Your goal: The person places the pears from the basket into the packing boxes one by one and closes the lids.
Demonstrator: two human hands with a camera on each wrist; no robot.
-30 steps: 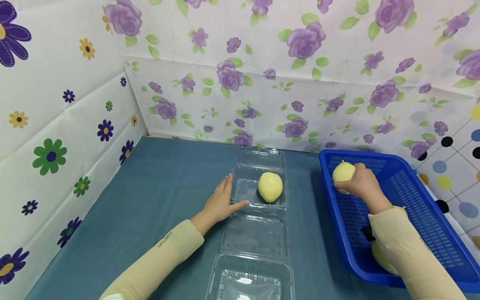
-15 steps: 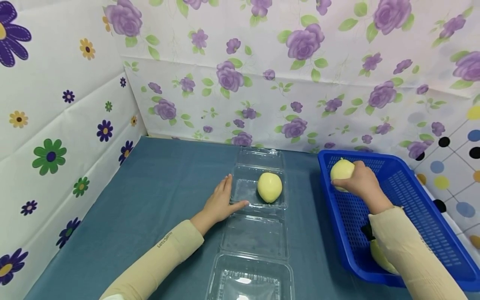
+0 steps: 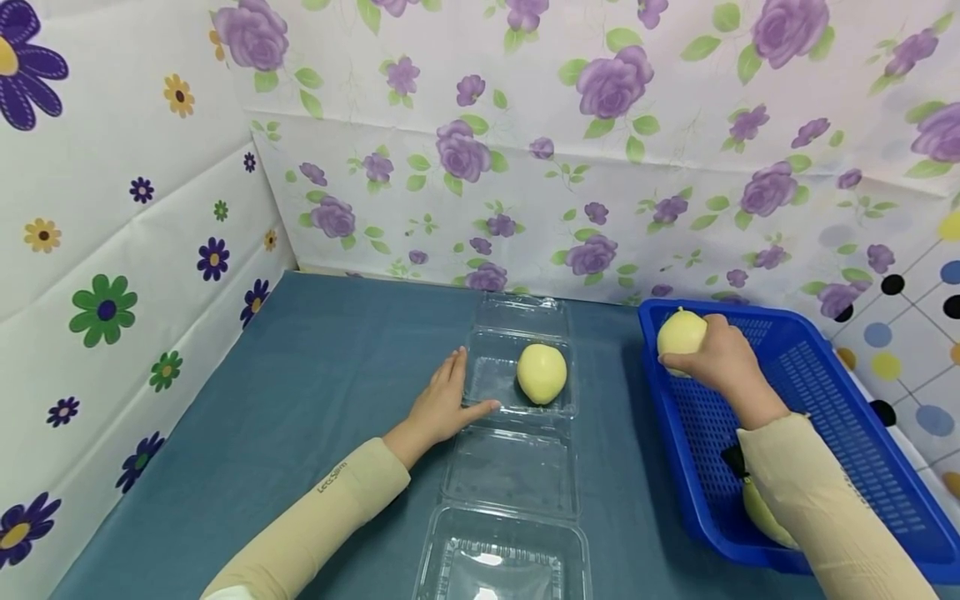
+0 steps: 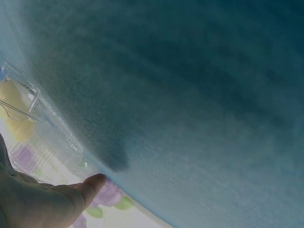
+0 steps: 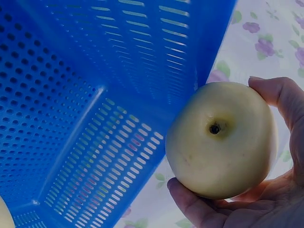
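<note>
My right hand (image 3: pixel 716 360) grips a pale yellow pear (image 3: pixel 681 336) over the far left part of the blue basket (image 3: pixel 678 467). In the right wrist view, fingers and thumb close round the pear (image 5: pixel 221 142), its dark-pitted end facing the camera. My left hand (image 3: pixel 437 404) rests with straight fingers along the left edge of a clear plastic clamshell box (image 3: pixel 487 379), thumb spread over its near edge. Inside that box, on the right side, sits another pear (image 3: pixel 542 374). The left wrist view shows part of my left hand (image 4: pixel 52 202) beside the clear box (image 4: pixel 52 142).
A second clear box (image 3: pixel 498 571) stands nearer, with a clear lid flap (image 3: pixel 512 473) between the two. More fruit (image 3: pixel 767 515) lies in the basket, partly behind my right sleeve. Flower-patterned sheets (image 3: pixel 420 150) rise behind and left of the blue-grey tablecloth (image 3: pixel 300 392).
My right hand has brought its pear slightly up and to the left within the basket's outline. The left hand and the boxes have stayed in place.
</note>
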